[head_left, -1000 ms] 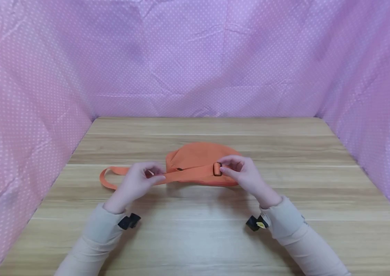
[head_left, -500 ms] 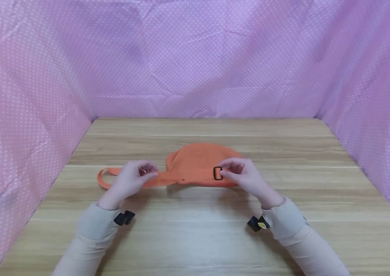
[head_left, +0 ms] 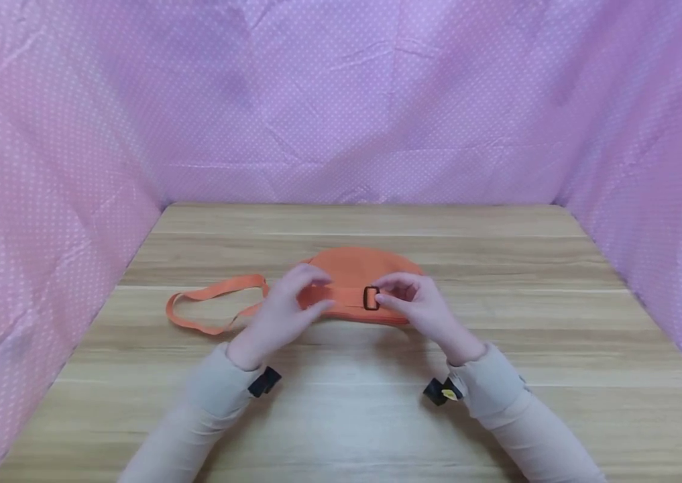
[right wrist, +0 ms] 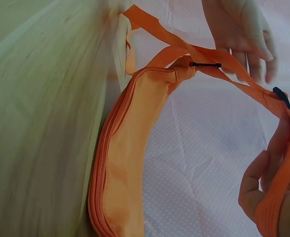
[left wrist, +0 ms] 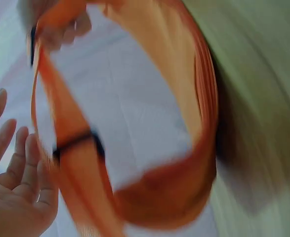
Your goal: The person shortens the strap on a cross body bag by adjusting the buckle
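An orange zippered waist bag point(head_left: 365, 261) stands on the table, its strap point(right wrist: 157, 29) drawn up on the near side. In the head view my right hand point(head_left: 428, 312) pinches the strap right beside a black slider buckle point(right wrist: 282, 98). My left hand point(head_left: 280, 308) is by the bag's left end with thumb and fingers apart. The left wrist view has the fingers point(left wrist: 33, 163) of that hand extended alongside the strap, with nothing between them. Another black buckle point(right wrist: 205, 64) sits where the strap meets the bag's end. The left wrist view is blurred.
A loose loop of strap point(head_left: 214, 292) lies on the table left of my left hand. The wooden table point(head_left: 341, 416) reaches back to pink dotted cloth point(head_left: 341, 100), which hangs at the back and both sides. Dark devices point(head_left: 265, 381) are worn at both wrists.
My left hand has let go of the strap and moved right toward the bag, and the strap loop now lies wider behind it. My right hand keeps its pinch, shifted slightly left.
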Tool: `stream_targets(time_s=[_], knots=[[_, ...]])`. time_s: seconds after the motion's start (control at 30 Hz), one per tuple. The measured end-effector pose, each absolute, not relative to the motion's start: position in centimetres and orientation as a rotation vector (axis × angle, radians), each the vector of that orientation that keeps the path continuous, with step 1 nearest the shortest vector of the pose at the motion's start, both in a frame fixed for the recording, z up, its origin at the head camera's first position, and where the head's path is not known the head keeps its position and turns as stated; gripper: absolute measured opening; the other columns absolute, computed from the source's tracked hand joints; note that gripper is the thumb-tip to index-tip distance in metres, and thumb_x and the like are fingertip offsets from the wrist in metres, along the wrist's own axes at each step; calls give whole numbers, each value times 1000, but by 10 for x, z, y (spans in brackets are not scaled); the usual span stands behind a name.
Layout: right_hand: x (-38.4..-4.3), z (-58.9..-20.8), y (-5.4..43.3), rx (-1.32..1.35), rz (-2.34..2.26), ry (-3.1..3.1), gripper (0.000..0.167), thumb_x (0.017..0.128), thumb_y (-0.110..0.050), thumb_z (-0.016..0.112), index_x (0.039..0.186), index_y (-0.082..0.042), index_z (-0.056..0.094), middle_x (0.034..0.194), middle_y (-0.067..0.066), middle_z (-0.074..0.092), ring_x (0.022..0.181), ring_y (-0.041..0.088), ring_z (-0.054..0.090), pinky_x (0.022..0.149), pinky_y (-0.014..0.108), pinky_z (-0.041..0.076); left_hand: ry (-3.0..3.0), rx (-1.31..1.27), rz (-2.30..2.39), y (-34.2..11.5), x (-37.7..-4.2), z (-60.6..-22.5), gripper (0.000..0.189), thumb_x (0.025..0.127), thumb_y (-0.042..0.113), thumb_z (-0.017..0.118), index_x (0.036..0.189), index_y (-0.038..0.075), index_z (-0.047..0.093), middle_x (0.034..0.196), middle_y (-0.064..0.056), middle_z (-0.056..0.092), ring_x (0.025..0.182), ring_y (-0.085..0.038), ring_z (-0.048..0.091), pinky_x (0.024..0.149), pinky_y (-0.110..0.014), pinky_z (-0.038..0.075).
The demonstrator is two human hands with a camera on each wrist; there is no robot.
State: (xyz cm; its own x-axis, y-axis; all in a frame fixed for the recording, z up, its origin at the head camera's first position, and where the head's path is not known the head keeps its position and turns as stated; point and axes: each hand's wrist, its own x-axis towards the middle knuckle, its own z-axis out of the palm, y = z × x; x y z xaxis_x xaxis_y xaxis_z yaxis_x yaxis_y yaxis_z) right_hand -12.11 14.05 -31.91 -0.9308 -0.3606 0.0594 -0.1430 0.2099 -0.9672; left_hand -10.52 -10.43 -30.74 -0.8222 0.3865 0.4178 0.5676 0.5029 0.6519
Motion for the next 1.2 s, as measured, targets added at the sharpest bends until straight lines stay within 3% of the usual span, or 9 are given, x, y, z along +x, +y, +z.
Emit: stream_targets(time_s=[0.23, 0.53, 0.83, 1.0, 1.2], knots=[[-119, -318, 137, -509, -1823, 2277, 22, 86, -7, 68, 105, 2, 65, 89, 2, 66, 72, 10, 57, 62, 23, 47, -2521, -938, -1279, -74, -105, -312, 41, 76, 14, 79, 112, 8, 61, 111, -1, 59, 106, -13, 54, 81, -25, 53], [-120, -315, 135, -583, -1840, 2261, 26, 86, -4, 67, 110, 2, 60, 89, 4, 64, 73, 8, 59, 60, 20, 46, -2466, -945, -1337, -62, -105, -313, 37, 76, 10, 79, 109, 9, 64, 108, 0, 61, 104, -11, 56, 79, -22, 53], [-123, -301, 151, -779, -1508, 2461, 24, 88, -6, 65, 111, 0, 63, 96, 7, 67, 88, 13, 62, 79, 27, 51, -2453, -902, -1323, -66, -105, -314, 31, 75, 16, 80, 103, 9, 68, 102, 2, 64, 98, -8, 58, 87, -25, 49], [-126, -301, 158, -723, -1464, 2458, 20, 87, -7, 67, 105, 1, 66, 96, 10, 68, 87, 16, 62, 75, 28, 52, -2405, -898, -1378, -69, -106, -317, 33, 74, 15, 81, 104, 9, 68, 102, 2, 65, 99, -9, 58, 88, -26, 49], [-125, -303, 153, -617, -1596, 2393, 17, 86, -2, 66, 100, 6, 65, 91, 12, 67, 79, 7, 60, 69, 21, 50, -2351, -870, -1430, -68, -105, -317, 35, 70, 14, 83, 103, 11, 70, 102, 2, 66, 100, -10, 58, 90, -28, 48]])
